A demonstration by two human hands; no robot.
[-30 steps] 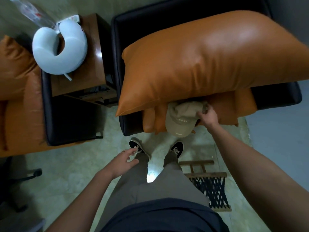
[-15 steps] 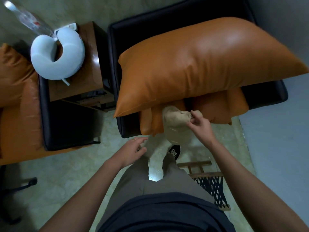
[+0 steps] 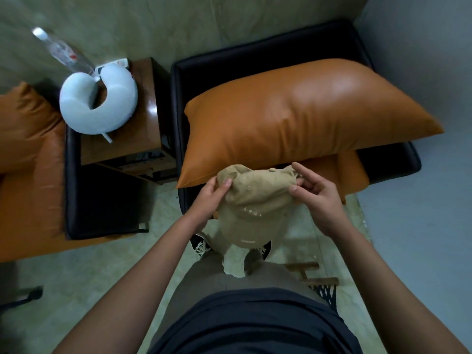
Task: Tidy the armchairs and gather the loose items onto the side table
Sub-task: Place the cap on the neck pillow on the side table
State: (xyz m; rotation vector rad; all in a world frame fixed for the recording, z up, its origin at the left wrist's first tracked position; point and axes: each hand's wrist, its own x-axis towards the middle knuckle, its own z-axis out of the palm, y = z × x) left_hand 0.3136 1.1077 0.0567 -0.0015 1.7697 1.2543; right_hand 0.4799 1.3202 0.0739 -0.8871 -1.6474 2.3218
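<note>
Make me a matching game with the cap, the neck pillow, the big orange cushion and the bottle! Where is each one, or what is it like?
Things:
1. cap
2. neck pillow
3. orange cushion
4. bottle

Places or looks:
A. on the black armchair
B. see-through plastic
C. gripped by the left hand and the right hand
D. U-shaped, on the wooden side table

Pairs: 1-C, 2-D, 3-A, 4-B
</note>
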